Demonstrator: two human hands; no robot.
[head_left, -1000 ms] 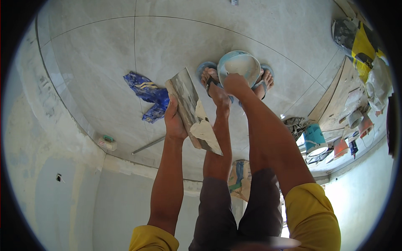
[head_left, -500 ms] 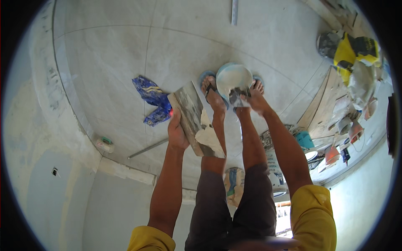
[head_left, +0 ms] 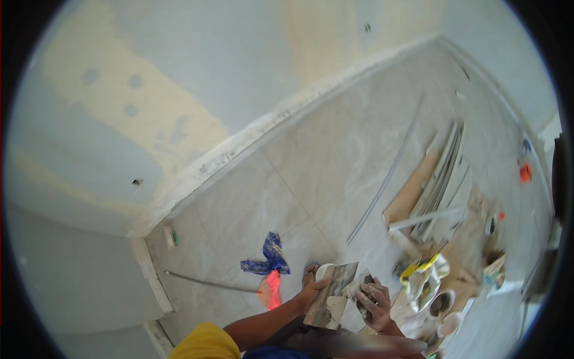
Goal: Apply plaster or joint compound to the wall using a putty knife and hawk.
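My left hand (head_left: 311, 294) is closed on a flat rectangular plastering trowel (head_left: 342, 276), holding it by its left edge. Pale, wet filler (head_left: 336, 306) lies on the trowel's lower part. Close to its right side, my right hand (head_left: 375, 304) grips a putty knife (head_left: 357, 283) smeared with the same filler. The knife's blade meets or nearly meets the trowel; I cannot tell which. Partly hidden behind the trowel is the pale bucket (head_left: 323, 271), beside my foot (head_left: 309, 273).
A crumpled blue bag (head_left: 272, 257) and pink bag (head_left: 272, 290) lie left on the tiled floor. A patched wall (head_left: 197, 66) rises beyond. Long strips (head_left: 439, 185), a thin rod (head_left: 388, 170), a yellow-and-white sack (head_left: 421, 278) and small tubs (head_left: 442, 303) are on the right.
My view has swung up toward the wall. My right hand has lifted the putty knife out of the bucket and brought it beside the trowel. The left hand still holds the trowel.
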